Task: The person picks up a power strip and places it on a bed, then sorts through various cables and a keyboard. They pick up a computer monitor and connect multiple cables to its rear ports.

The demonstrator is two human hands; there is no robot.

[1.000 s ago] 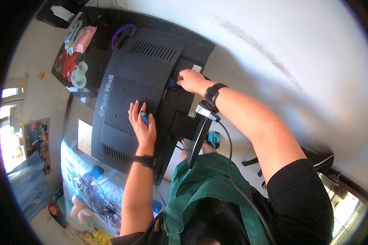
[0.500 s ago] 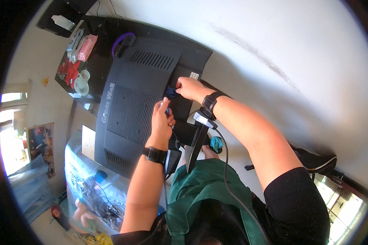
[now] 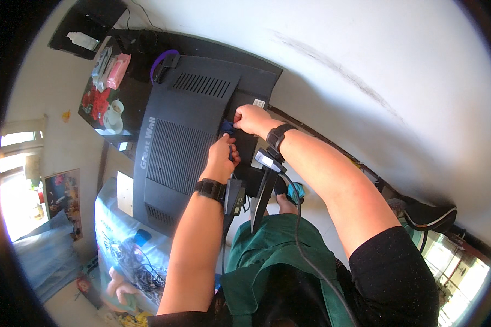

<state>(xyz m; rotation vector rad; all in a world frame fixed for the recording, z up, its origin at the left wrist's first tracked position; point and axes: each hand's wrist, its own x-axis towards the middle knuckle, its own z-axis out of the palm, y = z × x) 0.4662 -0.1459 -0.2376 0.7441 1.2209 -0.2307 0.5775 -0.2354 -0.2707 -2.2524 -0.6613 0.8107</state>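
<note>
Clock from the hands, 12 straight ahead of the wearer. Nearest: green apron (image 3: 273,240), at 5 to 6. Wristband on each wrist, left (image 3: 210,188), right (image 3: 278,136); black box (image 3: 234,197) just beside the left one, pale-topped block (image 3: 268,159) on a grey cable (image 3: 304,248) just below the right one. Left hand (image 3: 221,156) narrow, fingers curled in over the monitor's back; something dark partly hidden in it, cannot tell what. Right hand (image 3: 251,118) narrow too, thumb and fingertips drawn together right at a dark blue plug (image 3: 227,128); cannot tell if they grip it. Plug sits between both hands, at the recess edge. Monitor (image 3: 174,147), black, back upward, runs off to 9, vent slots showing; its stand (image 3: 264,193) sticks out at 5. Glossy black table (image 3: 132,103) beyond: purple hoop (image 3: 163,59) at 10 to 11, pink soft pack (image 3: 118,72) at 10, white cup (image 3: 113,117) between 9 and 10. Cable tangle (image 3: 147,272) at 7, on blue-white plastic sheeting (image 3: 110,218). Farther: pale wall (image 3: 365,49) at 2, dark-smudged; black seat (image 3: 433,215) at 4; bright window (image 3: 17,191) between 8 and 9
</note>
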